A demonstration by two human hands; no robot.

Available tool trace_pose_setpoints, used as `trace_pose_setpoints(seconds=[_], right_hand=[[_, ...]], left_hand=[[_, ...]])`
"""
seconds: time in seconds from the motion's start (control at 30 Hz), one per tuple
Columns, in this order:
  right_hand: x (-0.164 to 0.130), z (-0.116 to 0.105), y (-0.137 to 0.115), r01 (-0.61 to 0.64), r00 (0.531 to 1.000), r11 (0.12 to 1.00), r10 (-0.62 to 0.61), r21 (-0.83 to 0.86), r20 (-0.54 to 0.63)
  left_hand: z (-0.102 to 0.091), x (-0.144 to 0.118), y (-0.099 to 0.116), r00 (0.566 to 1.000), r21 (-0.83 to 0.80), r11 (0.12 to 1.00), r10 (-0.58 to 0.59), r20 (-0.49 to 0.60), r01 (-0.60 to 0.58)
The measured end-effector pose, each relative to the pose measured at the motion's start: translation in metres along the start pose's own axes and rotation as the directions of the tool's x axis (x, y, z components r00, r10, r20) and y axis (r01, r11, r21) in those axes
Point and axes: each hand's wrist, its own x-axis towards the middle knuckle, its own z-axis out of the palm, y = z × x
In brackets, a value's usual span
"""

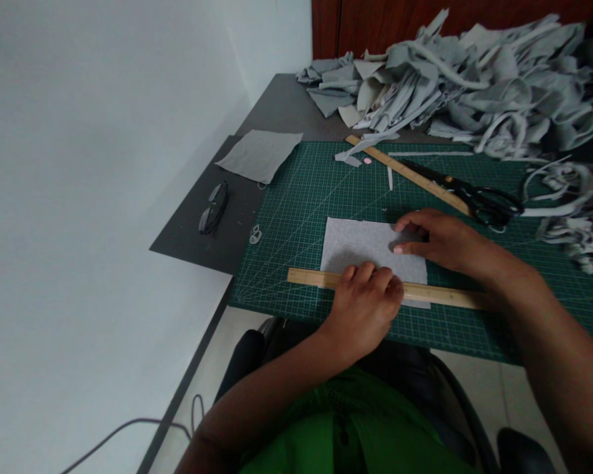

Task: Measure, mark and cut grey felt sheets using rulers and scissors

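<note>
A green cutting mat carries 1 grey felt rectangle. Across its near edge lies a wooden ruler, pinned under the curled left hand. The right hand rests flat, fingers spread, on the felt.

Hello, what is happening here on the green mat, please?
A person sits at a cutting mat. The left hand presses a wooden ruler across the near edge of a grey felt piece, and the right hand rests flat on the felt. Scissors, a second ruler and a scrap pile lie behind.
</note>
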Motion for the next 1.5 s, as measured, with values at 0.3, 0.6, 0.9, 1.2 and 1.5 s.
trace_pose_setpoints(seconds=[0.3,0.6,0.9,1.2,1.5], right_hand=[[0.001,-0.002,-0.001,-0.01,1.0,1.0,0.009,0.01,0.011],[-0.001,-0.011,-0.015,0.022,0.999,1.0,-0.022,0.005,0.026],[0.0,-0.009,-0.012,0.011,0.999,1.0,-0.011,0.005,0.034],[0.0,-0.011,-0.015,-0.004,0.999,1.0,0.003,0.015,0.049],[-0.001,-0.01,-0.012,0.023,0.999,1.0,-0.023,0.013,0.03]], left_hand=[[0.001,-0.001,-0.001,1.0,0.002,1.0,0.004,-0.016,-0.004],[0.006,0.003,-0.003,0.996,-0.009,1.0,-0.005,-0.085,0.004],[0.007,0.003,-0.004,0.995,-0.009,1.0,-0.001,-0.102,0.0],[0.007,0.001,-0.003,0.995,-0.025,1.0,-0.006,-0.101,0.003],[0.008,0.002,-0.003,0.994,-0.034,0.999,-0.008,-0.11,0.004]])
